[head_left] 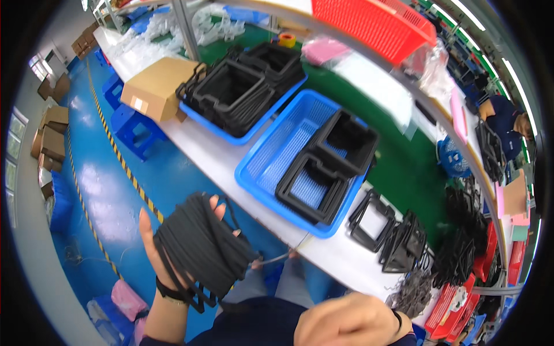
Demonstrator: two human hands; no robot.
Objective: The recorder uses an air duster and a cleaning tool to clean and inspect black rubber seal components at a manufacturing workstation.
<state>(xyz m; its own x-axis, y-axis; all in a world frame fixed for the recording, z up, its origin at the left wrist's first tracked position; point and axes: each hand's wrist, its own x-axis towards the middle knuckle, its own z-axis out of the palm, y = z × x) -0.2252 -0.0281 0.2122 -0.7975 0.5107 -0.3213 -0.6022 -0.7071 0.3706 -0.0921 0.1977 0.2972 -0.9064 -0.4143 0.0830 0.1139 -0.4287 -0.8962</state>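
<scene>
My left hand (pixel 154 262) is raised in front of me at the left, wrapped round a thick bundle of black bands (pixel 202 245). Its layers lie side by side, and a few loops hang loose past my wrist. Fingertips show over the bundle's far side, with the thumb standing up at its left. My right hand (pixel 349 320), curled and slightly blurred, is close to my body at the bottom. Whatever its fingers may hold is hidden. Ahead on the table stands a blue basket (pixel 254 164) containing stacks of black square frames (pixel 346 141).
Another blue basket (pixel 242 138) with black frames stands beyond, beside a cardboard box (pixel 158 86). More black frames (pixel 372 222) lie on the white table (pixel 202 164) at the right. Blue stools (pixel 135 130) stand at left. A red basket (pixel 375 26) sits on a raised shelf; a person (pixel 502 124) is at far right.
</scene>
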